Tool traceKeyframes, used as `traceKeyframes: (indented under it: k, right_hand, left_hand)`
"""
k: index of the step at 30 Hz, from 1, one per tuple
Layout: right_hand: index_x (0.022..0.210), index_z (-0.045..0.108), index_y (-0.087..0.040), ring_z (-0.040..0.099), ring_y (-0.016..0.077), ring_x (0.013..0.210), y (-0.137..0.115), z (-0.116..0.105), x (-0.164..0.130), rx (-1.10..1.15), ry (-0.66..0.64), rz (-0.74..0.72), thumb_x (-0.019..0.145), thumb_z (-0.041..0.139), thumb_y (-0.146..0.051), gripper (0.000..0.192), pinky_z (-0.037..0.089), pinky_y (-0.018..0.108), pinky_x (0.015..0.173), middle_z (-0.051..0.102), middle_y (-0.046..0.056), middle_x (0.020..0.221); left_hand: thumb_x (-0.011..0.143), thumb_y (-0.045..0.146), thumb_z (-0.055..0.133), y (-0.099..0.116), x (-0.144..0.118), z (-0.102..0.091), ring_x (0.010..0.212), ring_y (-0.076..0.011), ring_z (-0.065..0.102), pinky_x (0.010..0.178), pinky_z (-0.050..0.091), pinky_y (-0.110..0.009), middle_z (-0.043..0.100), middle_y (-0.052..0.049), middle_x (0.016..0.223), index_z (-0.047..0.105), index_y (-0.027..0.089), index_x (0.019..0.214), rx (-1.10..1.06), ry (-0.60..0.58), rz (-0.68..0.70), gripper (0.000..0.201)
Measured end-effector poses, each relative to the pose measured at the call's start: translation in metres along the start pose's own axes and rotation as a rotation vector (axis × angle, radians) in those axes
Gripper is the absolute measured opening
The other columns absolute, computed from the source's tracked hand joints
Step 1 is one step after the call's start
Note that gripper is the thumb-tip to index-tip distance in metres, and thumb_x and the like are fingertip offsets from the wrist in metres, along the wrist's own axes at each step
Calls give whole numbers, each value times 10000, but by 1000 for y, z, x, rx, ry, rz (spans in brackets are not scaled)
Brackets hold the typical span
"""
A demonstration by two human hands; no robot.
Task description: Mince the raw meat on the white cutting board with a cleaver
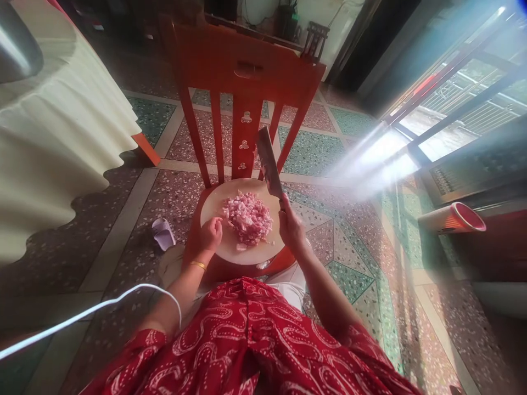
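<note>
My right hand (291, 226) is wrapped round the handle of a cleaver (269, 164). The blade points up and away, raised over the right rim of a round cutting board (214, 203), with bits of meat stuck to it. In the middle of the board lies a loose heap of chopped pink meat (247, 216). Over the board's left edge, my left hand (212, 233) is closed with fingers curled, beside the heap. No object shows in it, and its palm side is hidden. Under the board is the seat of a red wooden chair (251, 66), its backrest on the far side.
A table with a pale cloth (82, 120) stands at the left. A lilac slipper (163, 234) lies on the terrazzo floor. At the right is a red-rimmed bin (453, 218) near a bright doorway. A white cable (99, 307) crosses by my left arm.
</note>
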State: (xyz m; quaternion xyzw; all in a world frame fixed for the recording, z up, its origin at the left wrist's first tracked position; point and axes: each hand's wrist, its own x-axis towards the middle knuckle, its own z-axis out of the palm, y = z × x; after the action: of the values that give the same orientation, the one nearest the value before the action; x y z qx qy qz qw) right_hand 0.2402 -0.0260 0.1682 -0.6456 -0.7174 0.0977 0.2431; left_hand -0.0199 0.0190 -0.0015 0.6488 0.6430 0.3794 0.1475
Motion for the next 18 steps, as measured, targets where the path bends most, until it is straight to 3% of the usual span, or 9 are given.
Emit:
traceKeyframes:
  k: [3,5,7,10,13,15,18]
  right_hand:
    - [1502,280,-155,694,202,925,3,30,-2,-102,-293,101,970,324,-226,539,530,289,809,695,139,1126]
    - [1488,323,-194,713,213,781,5,35,-4,-153,-445,138,959,379,-232,534,537,282,705,743,107,948]
    - [1492,315,-227,711,218,749,3,24,-3,-151,-414,139,970,371,-257,525,524,273,665,749,91,918]
    - [1516,233,-258,699,203,839,-8,-1,5,-77,-243,69,995,302,-280,526,517,265,720,730,72,1036]
    - [1528,184,-203,668,194,957,-16,5,16,-6,-104,-2,997,246,-254,537,507,280,825,692,98,1133]
    - [1525,198,-169,674,204,933,-14,24,17,-44,-205,25,990,261,-241,544,518,291,797,687,124,1132]
    - [1510,261,-217,699,212,793,-6,40,12,-161,-478,104,976,339,-251,541,514,275,665,711,121,1062]
  left_hand:
    - [864,269,363,0,0,0,833,-212,648,775,488,-321,692,-99,869,630,180,897,8,-2,-7,283]
    - [857,262,370,0,-1,-1,831,-217,648,767,487,-326,692,-101,867,633,179,897,12,-6,-16,278]
    - [859,262,369,1,-1,-1,832,-223,648,768,487,-335,694,-103,874,636,175,908,12,-27,-15,285]
    - [871,260,361,0,-1,0,850,-223,651,794,485,-340,700,-111,910,637,167,932,14,-42,11,298]
    - [883,258,355,-2,-1,1,852,-213,653,810,483,-332,704,-114,919,636,161,932,35,-19,26,301]
    - [886,263,352,-3,-1,1,854,-214,653,811,485,-334,703,-115,909,636,162,920,48,-11,32,304]
    - [874,258,360,-1,-2,-1,844,-221,651,791,491,-340,698,-114,878,638,162,908,50,-7,36,296]
